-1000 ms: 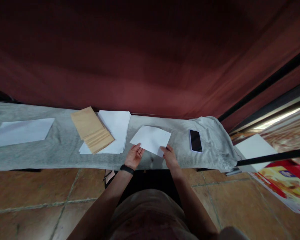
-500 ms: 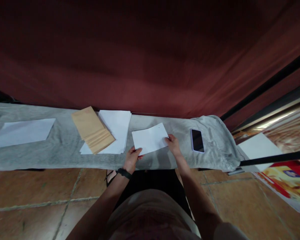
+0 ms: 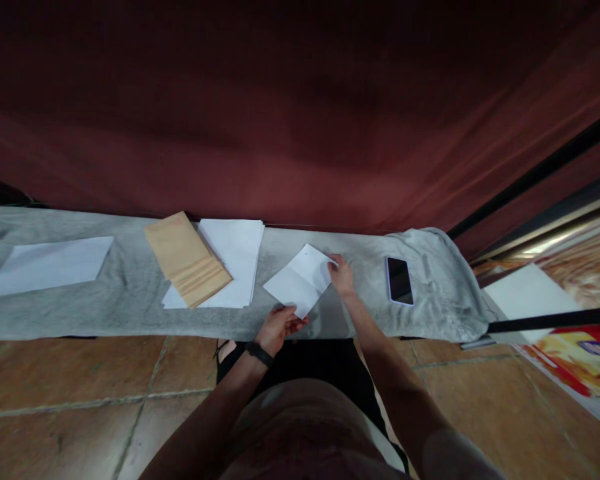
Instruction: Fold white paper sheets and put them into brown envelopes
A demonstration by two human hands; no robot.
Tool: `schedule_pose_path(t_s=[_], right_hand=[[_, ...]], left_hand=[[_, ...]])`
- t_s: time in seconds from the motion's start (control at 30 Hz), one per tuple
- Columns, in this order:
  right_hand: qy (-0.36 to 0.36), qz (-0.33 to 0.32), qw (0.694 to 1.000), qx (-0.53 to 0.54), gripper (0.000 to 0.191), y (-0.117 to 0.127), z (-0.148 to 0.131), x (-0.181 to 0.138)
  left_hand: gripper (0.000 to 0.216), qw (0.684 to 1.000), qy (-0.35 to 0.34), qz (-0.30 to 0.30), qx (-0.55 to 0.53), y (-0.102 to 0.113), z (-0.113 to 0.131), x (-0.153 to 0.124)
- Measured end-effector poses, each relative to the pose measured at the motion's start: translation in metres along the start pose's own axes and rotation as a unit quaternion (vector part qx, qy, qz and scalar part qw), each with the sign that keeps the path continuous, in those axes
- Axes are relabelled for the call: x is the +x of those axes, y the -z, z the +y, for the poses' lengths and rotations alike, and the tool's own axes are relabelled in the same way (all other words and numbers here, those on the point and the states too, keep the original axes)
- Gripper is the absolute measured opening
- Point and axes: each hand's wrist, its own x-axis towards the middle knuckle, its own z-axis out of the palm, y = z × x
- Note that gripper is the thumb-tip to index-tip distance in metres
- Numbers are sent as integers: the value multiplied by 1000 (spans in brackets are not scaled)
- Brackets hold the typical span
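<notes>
A folded white sheet of paper (image 3: pixel 300 283) is held over the grey cloth (image 3: pixel 120 300) that covers a long table. My left hand (image 3: pixel 279 328) pinches the sheet's near corner, with a black band on its wrist. My right hand (image 3: pixel 341 275) grips the sheet's far right edge. The sheet is turned at a slant, with a crease across it.
A stack of brown envelopes (image 3: pixel 187 259) lies on a pile of white sheets (image 3: pixel 237 257) to the left. Another white sheet (image 3: pixel 47 265) lies at far left. A dark phone (image 3: pixel 399 280) rests to the right. A red curtain hangs behind; tiled floor lies below.
Both hands have turned the sheet anticlockwise. My right hand moved up and away along its edge, and my left hand dropped toward me.
</notes>
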Motion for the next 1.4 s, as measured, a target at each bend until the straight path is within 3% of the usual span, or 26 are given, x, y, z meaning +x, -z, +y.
schedule_pose_path(t_s=[0.17, 0.27, 0.37, 0.57, 0.67, 0.77, 0.8, 0.87, 0.97, 1.03, 1.07, 1.13, 1.23, 1.33, 1.4], right_hand=[[89, 62, 992, -72, 53, -6, 7, -43], [145, -35, 984, -95, 61, -10, 18, -84], [199, -89, 973, -75, 68, -10, 24, -115], [210, -138, 965, -73, 73, 2, 25, -122], [229, -156, 958, -75, 69, 5, 28, -119], [243, -143, 956, -85, 66, 3, 31, -119], [246, -138, 955, -93, 65, 1, 32, -120], [254, -135, 952, -109, 65, 0, 33, -121], [280, -141, 941, -129, 68, -1, 32, -122], [296, -143, 934, -142, 69, -1, 32, -123], [301, -143, 931, -149, 69, 0, 32, -124], [304, -143, 928, -163, 70, 0, 32, -126], [302, -142, 926, -178, 70, 0, 33, -128], [299, -145, 927, -175, 69, 2, 32, -128], [288, -149, 935, -142, 65, 6, 29, -127]], left_hand=[[3, 999, -16, 16, -47, -6, -10, -1], [3, 996, -22, 22, -82, -11, -19, -3], [8, 994, -12, 14, -104, -18, -28, -8], [13, 994, 28, -17, -108, -30, -39, -24], [16, 996, 28, -78, -33, -24, -37, -34], [24, 985, -95, -79, 123, -10, -29, -40], [24, 968, -168, -58, 178, -5, -24, -40], [21, 898, -319, -31, 300, 2, -13, -35], [42, 714, -441, -67, 539, 3, 2, -13], [50, 588, -453, -73, 667, -2, 8, 8], [52, 546, -447, -74, 705, -5, 9, 18], [54, 511, -429, -71, 742, -10, 10, 36], [56, 499, -423, -60, 754, -10, 10, 54], [57, 521, -420, -40, 742, 0, 19, 59], [58, 570, -416, -35, 708, 12, 30, 57]])
